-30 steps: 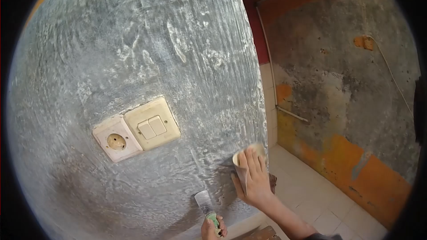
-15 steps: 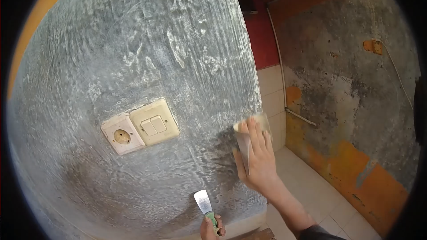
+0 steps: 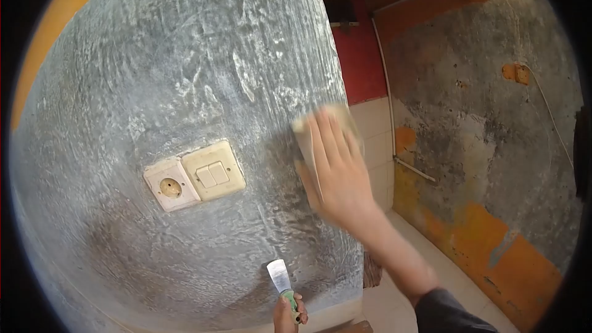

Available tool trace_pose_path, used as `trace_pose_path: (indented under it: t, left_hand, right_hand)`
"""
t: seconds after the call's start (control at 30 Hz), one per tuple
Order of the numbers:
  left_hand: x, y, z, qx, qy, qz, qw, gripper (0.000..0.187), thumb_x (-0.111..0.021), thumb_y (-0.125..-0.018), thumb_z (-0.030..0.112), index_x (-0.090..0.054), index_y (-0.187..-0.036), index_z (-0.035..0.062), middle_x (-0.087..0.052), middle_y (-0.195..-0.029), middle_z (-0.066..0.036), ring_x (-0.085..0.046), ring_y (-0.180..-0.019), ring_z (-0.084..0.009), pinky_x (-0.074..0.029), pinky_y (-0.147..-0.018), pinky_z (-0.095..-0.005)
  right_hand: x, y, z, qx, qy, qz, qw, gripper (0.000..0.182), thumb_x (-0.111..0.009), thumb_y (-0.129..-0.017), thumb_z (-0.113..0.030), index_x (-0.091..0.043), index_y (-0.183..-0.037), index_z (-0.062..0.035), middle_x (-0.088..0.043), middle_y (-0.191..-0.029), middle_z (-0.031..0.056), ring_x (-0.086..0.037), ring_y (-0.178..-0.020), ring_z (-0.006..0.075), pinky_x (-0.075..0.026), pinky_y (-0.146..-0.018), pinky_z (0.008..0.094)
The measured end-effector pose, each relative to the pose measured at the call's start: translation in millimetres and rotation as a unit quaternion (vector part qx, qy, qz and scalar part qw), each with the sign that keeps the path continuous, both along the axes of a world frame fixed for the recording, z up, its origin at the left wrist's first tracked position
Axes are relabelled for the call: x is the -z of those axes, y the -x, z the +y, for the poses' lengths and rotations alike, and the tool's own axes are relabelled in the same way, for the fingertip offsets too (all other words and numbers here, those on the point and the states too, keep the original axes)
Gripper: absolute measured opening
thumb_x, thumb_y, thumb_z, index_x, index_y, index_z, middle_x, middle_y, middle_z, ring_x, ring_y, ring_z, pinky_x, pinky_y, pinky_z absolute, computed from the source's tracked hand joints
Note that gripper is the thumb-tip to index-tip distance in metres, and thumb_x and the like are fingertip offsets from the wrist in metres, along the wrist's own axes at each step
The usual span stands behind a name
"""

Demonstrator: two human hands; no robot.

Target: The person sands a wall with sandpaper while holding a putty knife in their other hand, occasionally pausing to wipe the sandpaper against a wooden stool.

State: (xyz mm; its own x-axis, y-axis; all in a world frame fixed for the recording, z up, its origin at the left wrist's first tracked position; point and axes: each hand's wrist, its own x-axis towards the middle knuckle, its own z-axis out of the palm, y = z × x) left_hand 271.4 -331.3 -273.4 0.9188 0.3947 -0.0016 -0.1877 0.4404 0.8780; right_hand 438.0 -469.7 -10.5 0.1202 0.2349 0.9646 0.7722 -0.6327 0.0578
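Note:
Fingers stretched along it, my right hand [image 3: 338, 176] presses a pale folded sheet of sandpaper [image 3: 304, 140] flat on the rough grey wall [image 3: 246, 86], close to its right edge. The sheet shows past the fingertips and along the thumb side. Low in the view, my left hand [image 3: 286, 316] grips a putty knife [image 3: 279, 277] by its green handle. The knife's metal blade points up and overlaps the lower wall in this view.
A cream double light switch [image 3: 213, 172] and a whitish socket [image 3: 169, 186] sit in the wall, left of my right hand. Beyond the wall's edge lie a tiled floor [image 3: 401, 283] and another wall [image 3: 475, 117] with patchy orange paint and a hanging cable.
My right hand has slid the sandpaper up and slightly left along the wall. The left hand with the putty knife stays almost in place.

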Motion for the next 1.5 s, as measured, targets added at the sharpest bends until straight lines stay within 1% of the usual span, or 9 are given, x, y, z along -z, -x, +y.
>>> trace_pose_path:
  t: [0.13, 0.33, 0.4, 0.6, 0.87, 1.03, 1.13, 1.33, 1.5]
  left_hand:
    - [4.1, -8.5, -1.5, -0.002, -0.015, 0.009, 1.0, 0.036, -0.039, -0.1, 0.04, -0.054, -0.104, 0.0078, -0.039, -0.06, 0.003, -0.036, -0.046, -0.0084, -0.03, -0.043, -0.0242]
    - [-12.9, 1.2, -10.8, 0.003, -0.011, -0.002, 1.0, 0.031, -0.044, -0.099, 0.036, -0.054, -0.102, 0.0072, -0.043, -0.063, 0.002, -0.04, -0.047, -0.0085, -0.033, -0.043, -0.0226]
    - [-12.4, 2.0, -7.6, -0.012, -0.008, 0.009, 1.0, 0.031, -0.044, -0.099, 0.036, -0.054, -0.102, 0.0072, -0.043, -0.063, 0.002, -0.04, -0.046, -0.0086, -0.033, -0.042, -0.0228]
    - [-11.4, 1.7, -7.2, -0.03, -0.031, 0.023, 0.999, 0.032, -0.044, -0.099, 0.038, -0.054, -0.101, 0.0078, -0.043, -0.062, 0.002, -0.039, -0.045, -0.0089, -0.033, -0.041, -0.0236]
    - [-12.5, 2.9, -11.8, -0.032, 0.017, 0.033, 0.999, 0.031, -0.042, -0.1, 0.037, -0.055, -0.101, 0.0085, -0.044, -0.061, 0.002, -0.039, -0.045, -0.0088, -0.032, -0.041, -0.024]
    - [4.6, 2.0, -3.7, -0.015, -0.01, 0.017, 1.0, 0.031, -0.041, -0.1, 0.037, -0.053, -0.104, 0.0095, -0.045, -0.063, 0.002, -0.04, -0.046, -0.0092, -0.033, -0.042, -0.0237]
    - [1.4, -0.5, -6.0, -0.013, -0.021, -0.002, 1.0, 0.031, -0.041, -0.1, 0.037, -0.054, -0.103, 0.0087, -0.045, -0.064, 0.001, -0.039, -0.046, -0.0096, -0.032, -0.042, -0.0239]
    - [-17.7, 2.7, -18.3, -0.048, -0.01, 0.022, 0.999, 0.031, -0.041, -0.099, 0.037, -0.053, -0.102, 0.0086, -0.043, -0.062, 0.001, -0.038, -0.046, -0.0096, -0.031, -0.041, -0.0246]
    - [-6.6, 3.4, -8.5, -0.038, 0.006, 0.017, 0.999, 0.033, -0.038, -0.1, 0.038, -0.053, -0.102, 0.0085, -0.042, -0.061, 0.001, -0.038, -0.046, -0.0104, -0.032, -0.042, -0.0247]
  right_hand:
    - [-63.7, -17.9, 17.0, -0.025, -0.059, -0.073, 0.995, 0.066, -0.052, -0.093, -0.028, -0.028, -0.142, 0.0072, -0.028, -0.147, 0.028, -0.026, -0.137, 0.0429, -0.023, -0.11, 0.0537]
    - [73.5, 2.9, 27.8, -0.033, -0.02, 0.036, 0.999, 0.065, -0.057, -0.09, -0.031, -0.035, -0.14, 0.0051, -0.036, -0.142, 0.0273, -0.031, -0.134, 0.0432, -0.022, -0.106, 0.0569]
    - [95.5, 1.8, 28.0, -0.024, 0.039, 0.078, 0.996, 0.077, -0.059, -0.088, -0.031, -0.023, -0.143, 0.0089, -0.021, -0.147, 0.0329, -0.018, -0.139, 0.046, -0.013, -0.109, 0.0609]
    - [-66.6, -25.1, 18.1, -0.034, -0.129, -0.079, 0.988, 0.062, -0.053, -0.092, -0.024, -0.032, -0.141, 0.0058, -0.032, -0.144, 0.0285, -0.028, -0.137, 0.0424, -0.022, -0.109, 0.054]
    - [53.0, -0.4, 16.3, -0.071, -0.047, 0.057, 0.995, 0.067, -0.058, -0.088, -0.022, -0.03, -0.142, 0.005, -0.03, -0.147, 0.0263, -0.026, -0.138, 0.0403, -0.023, -0.11, 0.0531]
    - [-47.0, -30.5, 13.8, -0.051, -0.096, -0.049, 0.993, 0.067, -0.052, -0.092, -0.022, -0.022, -0.146, 0.0022, -0.023, -0.15, 0.0264, -0.019, -0.14, 0.0423, -0.018, -0.112, 0.0523]
    - [-46.2, -28.4, 17.0, -0.056, -0.107, -0.041, 0.992, 0.064, -0.049, -0.094, -0.023, -0.022, -0.146, 0.0015, -0.022, -0.15, 0.0268, -0.018, -0.14, 0.0421, -0.018, -0.112, 0.052]
    - [132.8, 8.6, 16.6, -0.07, -0.045, 0.115, 0.99, 0.069, -0.064, -0.084, -0.02, -0.033, -0.139, 0.0083, -0.037, -0.14, 0.0306, -0.033, -0.132, 0.0452, -0.026, -0.106, 0.0557]
    - [31.8, -15.7, 10.1, -0.059, -0.065, -0.004, 0.996, 0.063, -0.058, -0.088, -0.021, -0.034, -0.139, 0.0062, -0.034, -0.143, 0.0287, -0.032, -0.134, 0.0439, -0.028, -0.107, 0.0537]
